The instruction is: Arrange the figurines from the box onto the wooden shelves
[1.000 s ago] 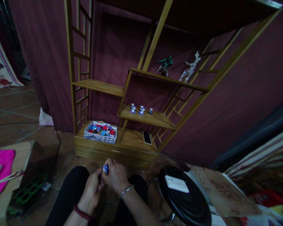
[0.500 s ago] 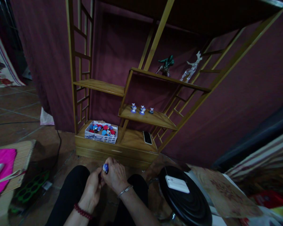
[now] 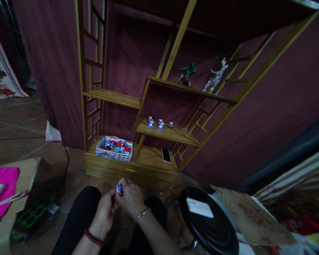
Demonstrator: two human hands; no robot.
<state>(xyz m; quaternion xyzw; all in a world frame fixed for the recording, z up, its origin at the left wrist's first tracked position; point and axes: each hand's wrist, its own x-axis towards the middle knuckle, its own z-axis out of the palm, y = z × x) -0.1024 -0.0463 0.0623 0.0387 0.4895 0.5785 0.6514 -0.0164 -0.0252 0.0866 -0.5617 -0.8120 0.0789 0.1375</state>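
Note:
My right hand (image 3: 131, 198), with a silver bangle at the wrist, is closed on a small blue-and-white figurine (image 3: 119, 189), whose top pokes out by the thumb and fingers. Close against it is my left hand (image 3: 105, 208), which wears a dark red bead bracelet. Its fingers are curled round something dark that is mostly hidden. Both hands are above my lap, between my knees. Several similar small figurines (image 3: 161, 124) stand in rows on the middle shelf (image 3: 175, 135). A printed open box (image 3: 114, 155) on the cabinet base holds more figurines with red and blue round bases.
The wooden display cabinet (image 3: 122, 170) is right in front of me. A phone (image 3: 166, 155) lies on its base. A green figure (image 3: 187, 73) and a clear deer ornament (image 3: 216, 76) stand higher up. At my right is a black stool (image 3: 210, 230) bearing a white phone (image 3: 200, 207).
Almost nothing differs. Both hands stay together in the same place, and the figurine in my right hand has shifted only very slightly.

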